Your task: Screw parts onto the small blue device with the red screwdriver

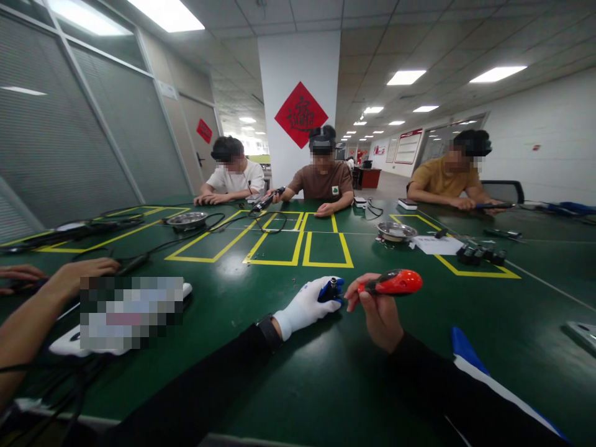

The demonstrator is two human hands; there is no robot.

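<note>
My left hand (305, 305), in a white glove with a blue palm, is closed around a small black part (332, 290) with a metal cylindrical tip pointing up. The glove hides most of that part. Just to its right, my bare right hand (380, 316) grips a screwdriver (398, 282) by its red and black handle. The handle's butt end points right; the shaft is hard to make out near my fingers. Both hands are close together above the green table (288, 372).
Behind my right sleeve lies a blue and white glove (479, 360). Metal bowls (187, 220) (397, 231), white paper (437, 244) and several black parts (482, 253) are farther off. A co-worker's arm (51, 298) and a white case (125, 316) are left. Three people sit opposite.
</note>
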